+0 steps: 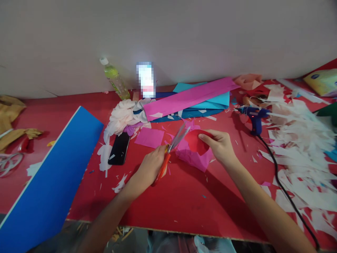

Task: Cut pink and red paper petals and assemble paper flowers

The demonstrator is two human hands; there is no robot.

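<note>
My left hand (152, 163) is closed round the orange handles of a pair of scissors (175, 140), whose blades point up and away, parted a little. Between thumb and fingers, my right hand (218, 144) pinches a red round piece (201, 138) together with pink crepe paper (193, 158). The paper's left edge lies close to the scissor blades; whether they touch it I cannot tell. Left of the scissors, a flat pink paper rectangle (150, 137) rests on the red table (168, 203).
A black phone (119, 148), white paper flowers (122, 116) and a green bottle (116, 79) stand or lie at left. Folded pink paper (189, 98) lies at the back. A blue glue gun (254, 117) trails a cord beside white scraps (302, 140). A blue board (55, 175) slants across the left.
</note>
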